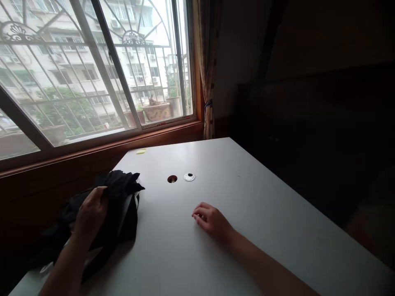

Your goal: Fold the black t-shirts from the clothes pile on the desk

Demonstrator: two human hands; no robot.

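Note:
A heap of black clothing (119, 185) lies bunched at the left side of the white table (173, 246), with some white fabric showing among its folds. My left hand (92, 211) is closed on the upper part of this heap, its fingertips partly hidden in the dark cloth. Apart from the clothing, my right hand (211, 220) hovers just over or rests on the tabletop; I cannot tell which. Its fingers are loosely bent, a little apart, and hold nothing.
A round hole (172, 179) opens in the tabletop, beside a white ring-shaped cover (189, 177). Near the far left edge is a yellow paper slip (141, 151). Behind the table are a barred window (138, 74) and a tied curtain (208, 82). The right side is dark.

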